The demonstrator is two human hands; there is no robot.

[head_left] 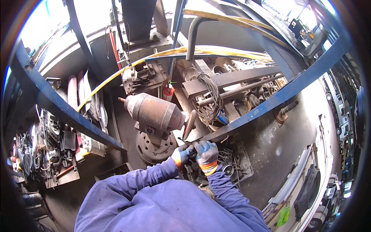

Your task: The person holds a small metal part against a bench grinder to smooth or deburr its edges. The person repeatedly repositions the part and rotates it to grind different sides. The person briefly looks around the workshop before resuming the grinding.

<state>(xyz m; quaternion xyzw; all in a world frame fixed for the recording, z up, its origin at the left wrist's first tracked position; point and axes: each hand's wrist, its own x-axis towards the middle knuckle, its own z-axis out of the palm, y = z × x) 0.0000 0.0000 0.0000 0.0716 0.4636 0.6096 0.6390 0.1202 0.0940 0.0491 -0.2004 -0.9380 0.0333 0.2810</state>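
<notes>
Head view, looking down past the worker's blue-sleeved shoulders. Both gloved hands meet just in front of the rusty bench grinder (154,112), below its dark grinding wheel (189,124). The left hand (182,154) and the right hand (207,154) are each closed around a small dark workpiece (192,151), which lies between the two grips, close under the wheel's lower edge; whether it touches the wheel cannot be told. The piece is mostly hidden by the gloves. It appears to be metal, so it would likely be stiff and heavy for its size, and best held at both ends, well back from the wheel, as here. Both forearms rise from the lower edge and converge, elbows bent, wrists close together, knuckles turned up. The grinder stands on a round perforated metal base (154,149). A blue steel beam (270,102) runs diagonally just beyond the hands, with a coil of cable (210,96) hanging over scrap bars behind it.
</notes>
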